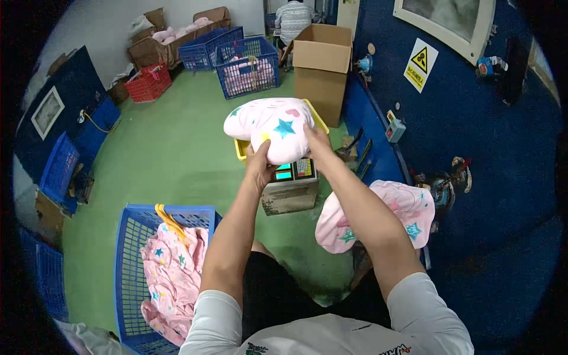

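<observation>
A plump pink stuffed cushion (269, 127) with blue, green and yellow stars is held between my two hands over a yellow tray (241, 150). My left hand (258, 165) grips its near left edge, thumb on top. On the right side, my right hand (318, 142) is closed round the edge. Beneath is a weighing scale (290, 196) with a lit display, partly hidden by the cushion; I cannot tell whether the cushion touches the tray. Another pink starred cushion (387, 198), looking partly filled, sits by the blue machine, right of my right forearm.
A blue basket (121, 266) of limp pink starred covers (168, 266) stands at my left. Ahead are a tall cardboard box (319, 89), blue crates (248, 44) and a red basket (148, 83). A blue machine wall (467, 136) lines the right. A person (294, 21) sits at the back.
</observation>
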`<act>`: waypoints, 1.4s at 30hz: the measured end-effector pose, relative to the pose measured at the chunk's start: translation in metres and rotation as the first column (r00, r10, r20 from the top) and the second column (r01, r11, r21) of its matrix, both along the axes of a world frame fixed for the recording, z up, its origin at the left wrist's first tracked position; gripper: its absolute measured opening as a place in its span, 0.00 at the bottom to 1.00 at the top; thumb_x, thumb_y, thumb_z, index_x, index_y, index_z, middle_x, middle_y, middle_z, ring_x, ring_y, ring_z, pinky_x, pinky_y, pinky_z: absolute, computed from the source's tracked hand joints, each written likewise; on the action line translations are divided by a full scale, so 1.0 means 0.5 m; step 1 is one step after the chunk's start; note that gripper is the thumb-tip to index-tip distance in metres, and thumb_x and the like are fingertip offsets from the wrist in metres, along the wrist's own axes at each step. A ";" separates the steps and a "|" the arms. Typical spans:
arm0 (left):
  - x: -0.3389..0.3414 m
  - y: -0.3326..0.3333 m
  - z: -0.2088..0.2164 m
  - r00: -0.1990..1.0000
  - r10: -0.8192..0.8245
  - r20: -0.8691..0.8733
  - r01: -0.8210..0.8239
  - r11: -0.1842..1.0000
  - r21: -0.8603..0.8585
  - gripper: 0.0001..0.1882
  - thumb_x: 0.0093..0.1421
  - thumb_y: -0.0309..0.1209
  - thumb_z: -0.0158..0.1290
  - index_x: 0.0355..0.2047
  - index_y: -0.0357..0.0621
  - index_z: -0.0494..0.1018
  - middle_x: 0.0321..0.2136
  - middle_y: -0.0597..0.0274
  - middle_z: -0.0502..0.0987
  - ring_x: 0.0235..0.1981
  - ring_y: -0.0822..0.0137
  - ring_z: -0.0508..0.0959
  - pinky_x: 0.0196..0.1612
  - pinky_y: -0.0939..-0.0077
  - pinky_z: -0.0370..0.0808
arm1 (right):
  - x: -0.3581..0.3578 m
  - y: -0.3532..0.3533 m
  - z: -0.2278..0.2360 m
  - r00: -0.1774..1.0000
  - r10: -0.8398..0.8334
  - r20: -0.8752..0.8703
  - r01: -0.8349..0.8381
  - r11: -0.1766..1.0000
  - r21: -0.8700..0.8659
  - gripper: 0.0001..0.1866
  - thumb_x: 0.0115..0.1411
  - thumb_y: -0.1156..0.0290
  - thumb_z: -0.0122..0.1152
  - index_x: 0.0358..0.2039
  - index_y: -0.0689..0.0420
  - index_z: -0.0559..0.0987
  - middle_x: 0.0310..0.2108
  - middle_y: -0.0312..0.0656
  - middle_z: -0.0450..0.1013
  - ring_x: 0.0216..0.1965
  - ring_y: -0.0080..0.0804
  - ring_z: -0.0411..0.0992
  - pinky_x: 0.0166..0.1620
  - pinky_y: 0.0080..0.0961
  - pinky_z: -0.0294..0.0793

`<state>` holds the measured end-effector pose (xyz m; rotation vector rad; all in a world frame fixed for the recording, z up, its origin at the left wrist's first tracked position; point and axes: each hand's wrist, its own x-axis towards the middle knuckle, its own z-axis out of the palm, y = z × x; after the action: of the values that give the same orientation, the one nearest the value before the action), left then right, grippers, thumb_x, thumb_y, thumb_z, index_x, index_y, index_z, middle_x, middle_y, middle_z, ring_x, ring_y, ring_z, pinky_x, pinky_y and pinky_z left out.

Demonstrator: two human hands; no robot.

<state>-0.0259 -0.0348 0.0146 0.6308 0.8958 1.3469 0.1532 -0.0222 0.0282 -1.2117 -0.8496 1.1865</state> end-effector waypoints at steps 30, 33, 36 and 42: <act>-0.254 -0.513 -0.090 0.028 0.262 -0.965 0.182 0.948 0.263 0.26 0.66 0.52 0.48 0.55 0.48 0.77 0.59 0.54 0.75 0.64 0.48 0.69 0.67 0.47 0.58 | -0.190 -0.641 -0.223 0.053 0.176 0.983 -0.724 0.685 -0.084 0.06 0.53 0.73 0.60 0.29 0.63 0.78 0.29 0.56 0.76 0.26 0.61 0.72 0.30 0.51 0.69; -0.242 -0.527 -0.096 0.010 0.294 -0.956 0.125 0.948 0.292 0.28 0.68 0.54 0.46 0.58 0.50 0.75 0.63 0.56 0.71 0.67 0.48 0.65 0.68 0.41 0.55 | -0.218 -0.573 -0.221 0.000 0.344 0.939 -0.823 0.534 -0.195 0.12 0.54 0.73 0.60 0.37 0.66 0.80 0.36 0.59 0.78 0.32 0.61 0.76 0.36 0.50 0.74; -0.238 -0.541 -0.090 -0.049 0.239 -0.970 0.185 0.956 0.226 0.28 0.67 0.54 0.46 0.58 0.50 0.75 0.63 0.56 0.71 0.67 0.48 0.66 0.69 0.41 0.55 | -0.252 -0.528 -0.196 -0.115 0.607 0.786 -0.829 0.377 -0.413 0.13 0.55 0.73 0.59 0.39 0.67 0.80 0.38 0.58 0.79 0.34 0.57 0.76 0.38 0.47 0.75; -0.248 -0.557 -0.077 -0.096 0.351 -0.932 0.261 0.912 0.316 0.26 0.66 0.52 0.48 0.56 0.50 0.75 0.60 0.56 0.74 0.65 0.50 0.67 0.68 0.42 0.56 | -0.231 -0.621 -0.151 0.239 0.792 0.561 -0.830 0.467 -0.306 0.16 0.57 0.73 0.58 0.44 0.67 0.79 0.41 0.55 0.80 0.37 0.51 0.78 0.42 0.41 0.77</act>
<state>-0.1500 -0.3132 -0.0237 2.2462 1.8852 0.8489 0.0377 -0.3326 -0.0472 -1.1223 -2.2787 1.5317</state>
